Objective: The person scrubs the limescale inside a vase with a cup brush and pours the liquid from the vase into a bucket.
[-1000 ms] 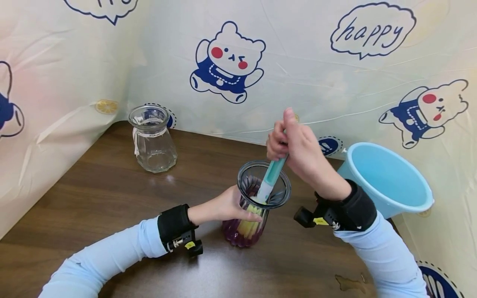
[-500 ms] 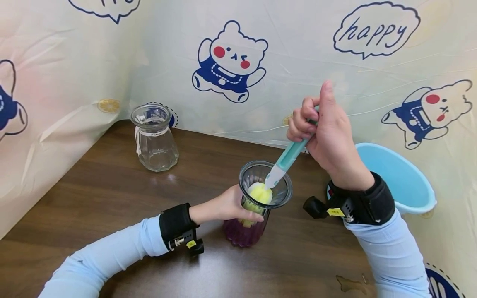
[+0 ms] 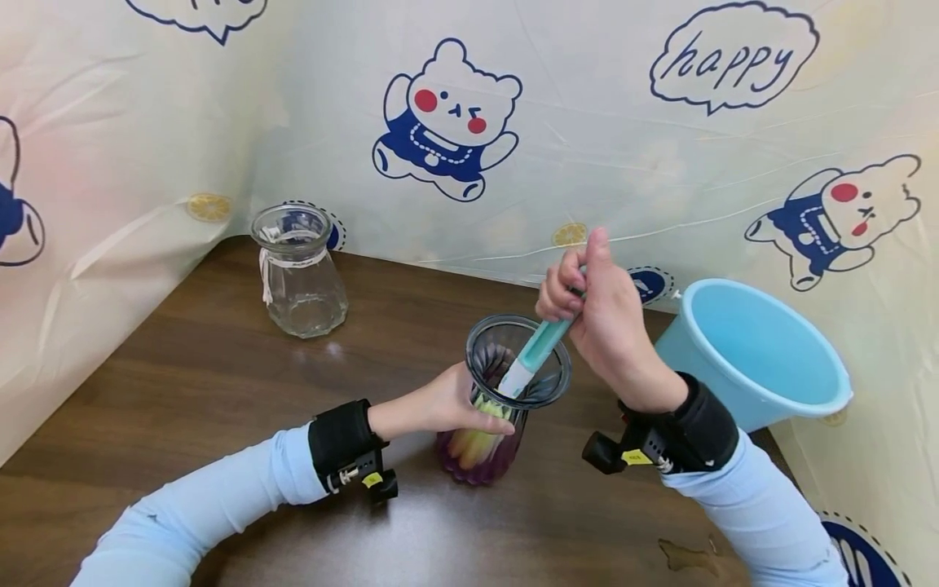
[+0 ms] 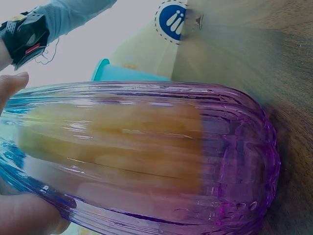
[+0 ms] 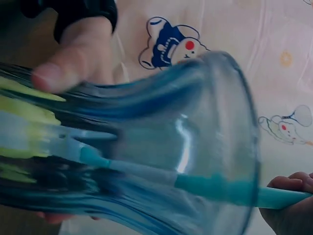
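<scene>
Standing near the desk's front edge, the ribbed purple vase [image 3: 490, 408] holds a yellow sponge brush [image 3: 539, 346]. The left hand [image 3: 440, 403] grasps the vase; the right hand [image 3: 597, 314] clenches the brush's teal handle. Bare desk lies left of it, a blue basin [image 3: 756, 355] at the right edge.

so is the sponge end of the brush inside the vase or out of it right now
Inside. The yellow sponge shows through the purple glass vase, well below the rim, and the teal brush handle passes down through the vase mouth.

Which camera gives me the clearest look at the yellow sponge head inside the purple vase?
Left wrist: the yellow sponge fills the purple vase in close-up through the glass. The head view shows only a strip of it below the left hand. The right wrist view shows blurred streaks.
</scene>
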Demonstrator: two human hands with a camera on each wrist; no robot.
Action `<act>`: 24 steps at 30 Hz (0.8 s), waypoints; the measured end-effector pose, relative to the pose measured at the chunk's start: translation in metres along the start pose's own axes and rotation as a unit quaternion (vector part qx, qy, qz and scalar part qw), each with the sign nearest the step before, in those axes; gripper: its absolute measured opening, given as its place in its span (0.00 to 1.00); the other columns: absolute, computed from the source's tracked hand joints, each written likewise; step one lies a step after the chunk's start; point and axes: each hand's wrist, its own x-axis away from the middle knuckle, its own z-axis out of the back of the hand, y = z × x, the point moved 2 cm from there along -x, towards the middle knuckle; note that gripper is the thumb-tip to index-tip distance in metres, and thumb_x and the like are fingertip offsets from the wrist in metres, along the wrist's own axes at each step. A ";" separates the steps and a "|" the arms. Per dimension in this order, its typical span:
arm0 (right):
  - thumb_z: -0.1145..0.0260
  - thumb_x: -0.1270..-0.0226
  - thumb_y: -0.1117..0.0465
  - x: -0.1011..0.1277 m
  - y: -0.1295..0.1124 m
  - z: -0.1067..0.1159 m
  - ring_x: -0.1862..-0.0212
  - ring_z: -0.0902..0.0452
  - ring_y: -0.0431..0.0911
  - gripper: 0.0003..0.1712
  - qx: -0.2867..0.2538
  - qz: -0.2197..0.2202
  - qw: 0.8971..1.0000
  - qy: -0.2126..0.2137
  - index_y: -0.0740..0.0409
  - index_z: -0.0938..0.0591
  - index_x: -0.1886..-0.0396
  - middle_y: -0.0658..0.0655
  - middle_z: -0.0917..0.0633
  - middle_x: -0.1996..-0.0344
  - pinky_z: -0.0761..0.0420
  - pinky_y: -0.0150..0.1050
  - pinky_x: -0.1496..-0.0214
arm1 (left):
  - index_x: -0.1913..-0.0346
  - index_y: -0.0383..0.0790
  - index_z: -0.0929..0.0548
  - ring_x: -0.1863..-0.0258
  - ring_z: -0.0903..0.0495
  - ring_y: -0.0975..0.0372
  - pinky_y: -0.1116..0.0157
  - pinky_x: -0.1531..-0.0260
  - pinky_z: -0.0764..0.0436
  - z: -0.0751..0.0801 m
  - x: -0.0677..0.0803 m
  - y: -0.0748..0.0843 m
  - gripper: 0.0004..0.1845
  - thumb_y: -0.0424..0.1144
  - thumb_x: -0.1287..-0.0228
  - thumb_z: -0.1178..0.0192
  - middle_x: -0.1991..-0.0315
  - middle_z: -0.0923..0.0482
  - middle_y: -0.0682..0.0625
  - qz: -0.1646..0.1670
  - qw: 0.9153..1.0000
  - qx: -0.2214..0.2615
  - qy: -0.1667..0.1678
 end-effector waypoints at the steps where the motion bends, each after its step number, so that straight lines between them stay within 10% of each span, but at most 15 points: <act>1: 0.68 0.29 0.43 0.001 0.004 -0.001 0.82 0.48 0.46 0.28 0.006 -0.001 1.000 -0.001 0.55 0.44 0.83 0.51 0.43 0.88 0.43 0.35 0.73 | 0.43 0.31 0.37 0.54 0.28 0.61 0.65 0.49 0.29 0.000 0.000 0.000 0.39 0.34 0.60 0.28 0.54 0.25 0.44 -0.002 1.000 -0.001 0.001; 11: 0.65 0.28 0.45 0.009 0.020 -0.005 0.80 0.46 0.46 0.26 0.018 -0.026 0.999 -0.020 0.58 0.44 0.81 0.51 0.42 0.85 0.42 0.34 0.70 | 0.45 0.31 0.36 0.58 0.27 0.63 0.67 0.53 0.27 0.000 0.000 -0.002 0.37 0.32 0.60 0.28 0.58 0.24 0.46 0.001 1.000 0.011 -0.003; 24: 0.65 0.28 0.45 0.010 -0.033 0.009 0.80 0.49 0.46 0.25 -0.041 0.070 0.997 0.008 0.56 0.42 0.81 0.52 0.44 0.86 0.45 0.36 0.72 | 0.47 0.33 0.36 0.60 0.27 0.64 0.68 0.55 0.26 -0.001 0.001 -0.001 0.36 0.32 0.60 0.28 0.57 0.25 0.45 0.007 1.000 0.024 -0.003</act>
